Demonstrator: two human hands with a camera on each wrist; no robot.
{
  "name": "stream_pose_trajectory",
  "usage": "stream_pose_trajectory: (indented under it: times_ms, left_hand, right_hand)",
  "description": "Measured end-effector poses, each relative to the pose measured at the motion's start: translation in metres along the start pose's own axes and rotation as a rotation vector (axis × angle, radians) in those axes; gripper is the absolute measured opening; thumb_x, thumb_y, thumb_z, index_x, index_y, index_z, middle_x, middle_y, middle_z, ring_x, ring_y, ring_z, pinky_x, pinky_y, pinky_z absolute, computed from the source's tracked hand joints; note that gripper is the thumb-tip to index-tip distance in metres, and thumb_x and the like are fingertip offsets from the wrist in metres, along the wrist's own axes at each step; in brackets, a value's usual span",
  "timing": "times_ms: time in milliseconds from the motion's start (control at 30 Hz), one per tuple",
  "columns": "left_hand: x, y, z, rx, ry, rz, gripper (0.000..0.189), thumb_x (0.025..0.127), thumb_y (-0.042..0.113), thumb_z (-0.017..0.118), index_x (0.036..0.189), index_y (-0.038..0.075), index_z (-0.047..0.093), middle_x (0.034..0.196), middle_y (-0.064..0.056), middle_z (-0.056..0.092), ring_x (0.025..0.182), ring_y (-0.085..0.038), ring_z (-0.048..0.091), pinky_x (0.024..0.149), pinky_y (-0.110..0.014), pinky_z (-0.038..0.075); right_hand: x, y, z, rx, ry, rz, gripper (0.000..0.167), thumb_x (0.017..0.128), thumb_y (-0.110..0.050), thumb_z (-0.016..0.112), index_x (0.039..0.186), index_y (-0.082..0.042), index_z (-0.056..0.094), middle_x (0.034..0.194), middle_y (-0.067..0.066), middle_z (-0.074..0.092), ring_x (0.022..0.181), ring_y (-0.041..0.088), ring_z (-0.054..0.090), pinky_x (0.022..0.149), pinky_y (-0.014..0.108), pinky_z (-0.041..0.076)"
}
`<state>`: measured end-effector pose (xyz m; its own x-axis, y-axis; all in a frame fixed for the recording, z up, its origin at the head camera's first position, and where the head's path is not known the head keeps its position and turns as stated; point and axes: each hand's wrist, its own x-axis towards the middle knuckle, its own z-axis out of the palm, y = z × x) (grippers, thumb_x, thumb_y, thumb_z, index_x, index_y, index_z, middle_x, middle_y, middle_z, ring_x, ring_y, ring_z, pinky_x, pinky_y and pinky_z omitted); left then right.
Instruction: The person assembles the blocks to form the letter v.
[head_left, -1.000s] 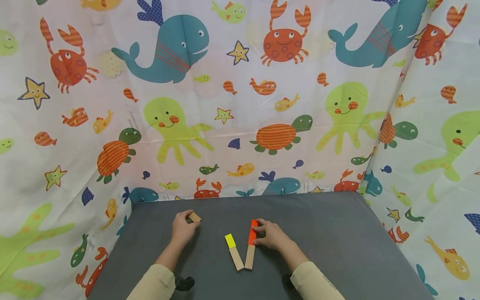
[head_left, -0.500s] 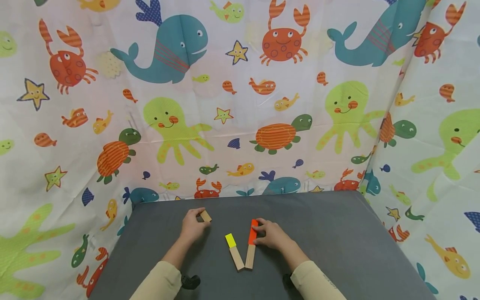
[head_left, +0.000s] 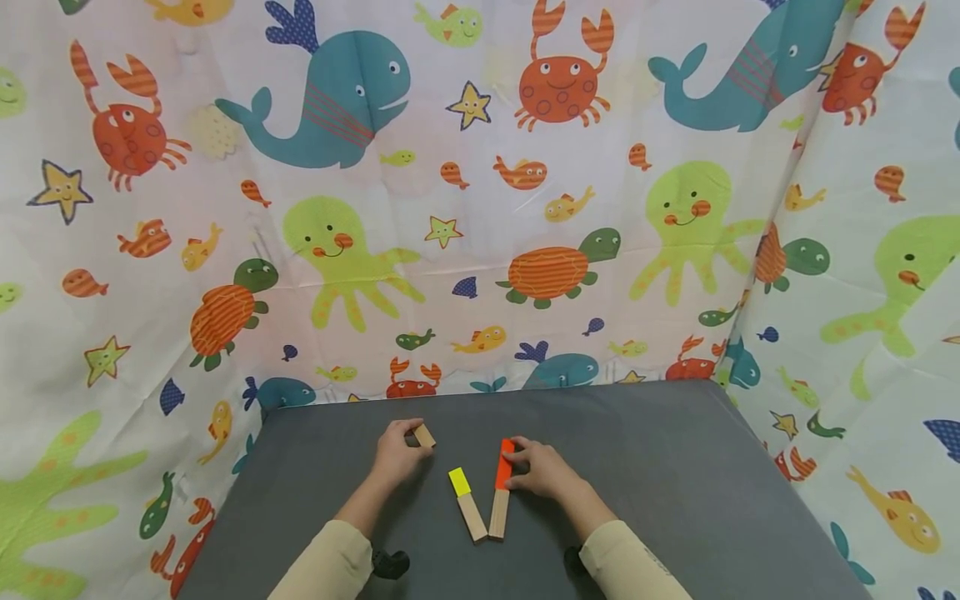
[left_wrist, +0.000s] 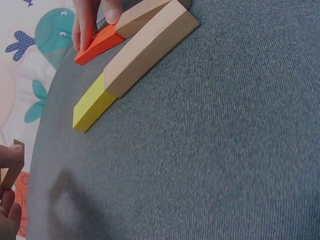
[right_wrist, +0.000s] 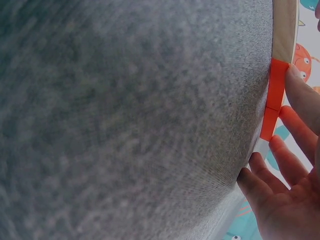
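At the left, my left hand [head_left: 396,457] pinches a small plain wooden block [head_left: 424,436] between thumb and fingers, raised above the table. That block [left_wrist: 19,162] shows only partly at the left wrist view's edge. My right hand [head_left: 546,468] holds two orange blocks [right_wrist: 273,100] set end to end, thumb near one end and fingers at the other. These continue a longer plain wooden block [head_left: 498,514]. Beside it lies another plain wooden block [head_left: 472,518], with a yellow block [left_wrist: 92,105] at its far end. The two rows form a narrow V, meeting at the near end.
The blocks lie on a grey cloth-covered table [head_left: 645,467]. A white curtain [head_left: 480,292] printed with sea animals hangs behind and beside it. Black straps [head_left: 391,564] sit at both wrists, below light sleeves [head_left: 330,560].
My left hand has moved right with its wooden block, closer to the yellow block. The right hand and the rows of blocks have stayed in place.
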<state>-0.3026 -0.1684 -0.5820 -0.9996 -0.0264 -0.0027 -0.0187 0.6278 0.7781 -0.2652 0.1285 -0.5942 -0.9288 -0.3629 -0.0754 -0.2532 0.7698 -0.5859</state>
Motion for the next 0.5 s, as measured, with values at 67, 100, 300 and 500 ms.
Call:
stream_pose_trajectory:
  times_ms: [67, 100, 300, 500]
  left_hand:
    - [0.001, 0.0, 0.003, 0.006, -0.014, 0.004, 0.057, 0.081, 0.008, 0.084, 0.134, 0.006, 0.065, 0.133, -0.016, 0.058, 0.12, -0.032, 0.055, 0.106, -0.055, 0.045]
    - [0.001, 0.0, 0.005, 0.011, -0.022, 0.005, 0.057, 0.08, 0.009, 0.084, 0.134, 0.006, 0.065, 0.133, -0.016, 0.058, 0.119, -0.032, 0.056, 0.105, -0.055, 0.045]
    - [0.004, -0.002, 0.017, 0.021, -0.041, -0.005, 0.058, 0.079, 0.009, 0.085, 0.133, 0.006, 0.065, 0.133, -0.016, 0.059, 0.119, -0.032, 0.056, 0.106, -0.054, 0.045]
    - [0.005, -0.003, 0.022, 0.009, -0.048, -0.037, 0.057, 0.08, 0.008, 0.085, 0.134, 0.006, 0.065, 0.136, -0.017, 0.057, 0.124, -0.034, 0.054, 0.109, -0.055, 0.043]
  right_hand:
    - [0.0, 0.0, 0.0, 0.001, 0.001, 0.0, 0.059, 0.083, -0.033, 0.083, 0.137, -0.017, 0.065, 0.157, 0.015, 0.042, 0.14, 0.048, 0.041, 0.11, 0.063, 0.038]
    - [0.0, 0.0, 0.0, 0.001, 0.0, 0.001, 0.059, 0.083, -0.033, 0.083, 0.137, -0.017, 0.065, 0.157, 0.015, 0.042, 0.14, 0.048, 0.04, 0.11, 0.063, 0.038]
    - [0.0, 0.002, 0.0, -0.005, 0.003, 0.017, 0.059, 0.083, -0.034, 0.083, 0.137, -0.019, 0.065, 0.158, 0.013, 0.042, 0.142, 0.047, 0.04, 0.112, 0.062, 0.037]
    - [0.0, 0.004, 0.002, -0.004, 0.003, 0.0, 0.059, 0.084, -0.035, 0.083, 0.137, -0.018, 0.065, 0.158, 0.014, 0.042, 0.141, 0.048, 0.04, 0.111, 0.063, 0.037]
